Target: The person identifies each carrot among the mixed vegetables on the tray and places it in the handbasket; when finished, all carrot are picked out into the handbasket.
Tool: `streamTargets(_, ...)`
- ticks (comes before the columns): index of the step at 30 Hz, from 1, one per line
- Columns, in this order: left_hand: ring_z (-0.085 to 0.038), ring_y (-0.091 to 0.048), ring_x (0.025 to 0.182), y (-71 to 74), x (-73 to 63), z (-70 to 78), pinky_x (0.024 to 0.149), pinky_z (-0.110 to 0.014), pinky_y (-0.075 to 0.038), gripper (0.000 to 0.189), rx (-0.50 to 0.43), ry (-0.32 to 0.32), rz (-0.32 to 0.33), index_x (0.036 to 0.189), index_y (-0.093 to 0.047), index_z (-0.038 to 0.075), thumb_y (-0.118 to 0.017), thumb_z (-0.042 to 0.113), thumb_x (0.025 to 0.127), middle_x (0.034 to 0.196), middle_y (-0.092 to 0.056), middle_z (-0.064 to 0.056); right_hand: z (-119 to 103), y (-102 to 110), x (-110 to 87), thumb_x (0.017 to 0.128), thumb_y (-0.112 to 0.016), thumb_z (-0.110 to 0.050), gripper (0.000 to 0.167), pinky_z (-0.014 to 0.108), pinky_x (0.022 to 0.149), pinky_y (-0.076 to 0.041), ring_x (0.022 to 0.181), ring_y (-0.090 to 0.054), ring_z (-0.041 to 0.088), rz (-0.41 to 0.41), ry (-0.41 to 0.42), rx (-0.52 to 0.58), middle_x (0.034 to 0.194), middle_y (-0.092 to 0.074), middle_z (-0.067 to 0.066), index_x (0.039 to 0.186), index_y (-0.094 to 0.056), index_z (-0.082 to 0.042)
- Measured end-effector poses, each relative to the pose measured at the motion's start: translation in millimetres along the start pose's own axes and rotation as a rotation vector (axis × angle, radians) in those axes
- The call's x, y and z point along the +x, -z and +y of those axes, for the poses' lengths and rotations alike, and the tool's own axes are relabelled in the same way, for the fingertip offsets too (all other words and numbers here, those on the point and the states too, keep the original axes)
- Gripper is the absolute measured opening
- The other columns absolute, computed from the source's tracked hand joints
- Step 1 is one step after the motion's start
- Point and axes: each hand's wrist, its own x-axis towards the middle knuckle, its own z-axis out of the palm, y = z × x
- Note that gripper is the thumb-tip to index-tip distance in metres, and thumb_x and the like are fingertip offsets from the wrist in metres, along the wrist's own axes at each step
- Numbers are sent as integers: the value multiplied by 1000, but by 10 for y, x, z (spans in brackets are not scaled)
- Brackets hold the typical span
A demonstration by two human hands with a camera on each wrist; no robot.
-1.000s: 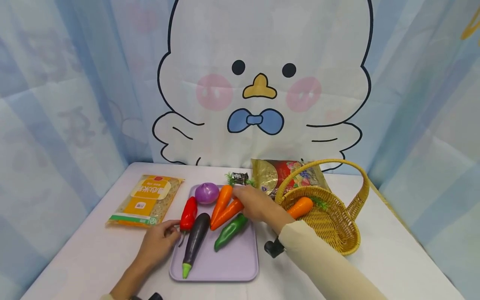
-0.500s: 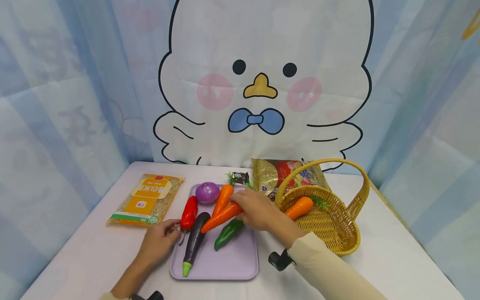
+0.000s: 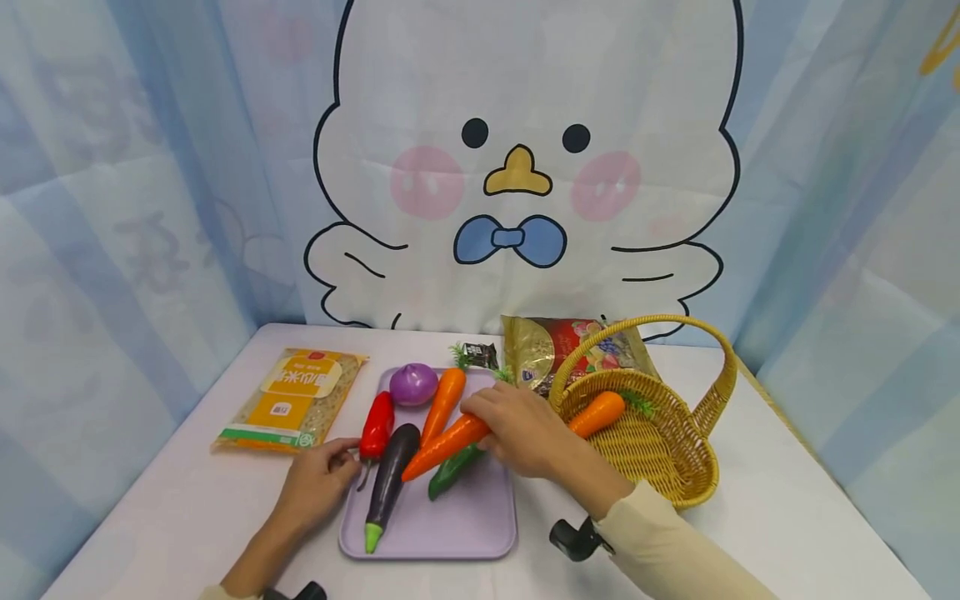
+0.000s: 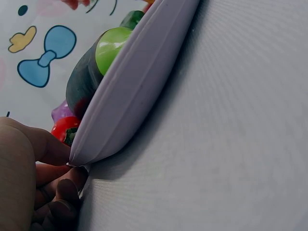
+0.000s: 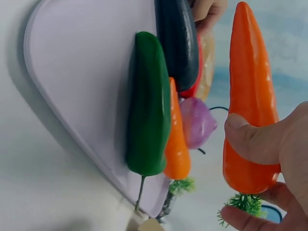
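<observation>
My right hand (image 3: 517, 425) grips an orange carrot (image 5: 252, 96) near its leafy end, raised above the lilac tray (image 3: 472, 533). In the head view the carrot's tip slants toward the eggplant (image 3: 393, 475). My left hand (image 3: 318, 483) pinches the tray's left rim, with fingers above and below it in the left wrist view. On the tray lie a red pepper (image 3: 377, 425), a purple onion (image 3: 414, 385), another carrot (image 3: 445, 400) and a green pepper (image 5: 149, 106). The held carrot partly covers the green pepper in the head view.
To the right stands a wicker basket (image 3: 697, 467) with a tall handle and a carrot (image 3: 600, 414) inside. Behind it lies a gold and red packet (image 3: 573, 346). A bag of grain (image 3: 292, 400) lies left of the tray. A small black packet (image 3: 480, 356) lies behind the tray.
My right hand has lifted the carrot off the tray and moved it slightly right and toward me. The left hand has stayed at the tray's rim.
</observation>
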Motion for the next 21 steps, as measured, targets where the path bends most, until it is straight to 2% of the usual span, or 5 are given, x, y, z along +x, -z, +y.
streamTargets(5,-18,-52,72,-3,2,-4,60,-25,-42,40,-4,0,0,128,-67,2,-62,11,90,82,-61,-3,-41,38,-62,85,-81,-18,47,41,98,-48,112,-59,21,6,13,-10,125,-68,-2,130,-66,-17)
streamTargets(14,-18,-52,72,2,-8,16,60,-25,-43,39,-9,5,-7,129,-67,2,-62,11,91,82,-60,-3,-113,117,-202,83,-82,-16,46,40,95,-51,111,-57,23,76,72,-54,123,-67,-3,127,-68,-20)
streamTargets(21,-18,-52,72,11,-16,26,60,-25,-42,40,-11,12,-9,129,-67,2,-62,11,91,82,-60,-3,-177,188,-267,84,-81,-15,45,39,94,-52,111,-56,23,95,86,-58,123,-67,-3,126,-67,-21)
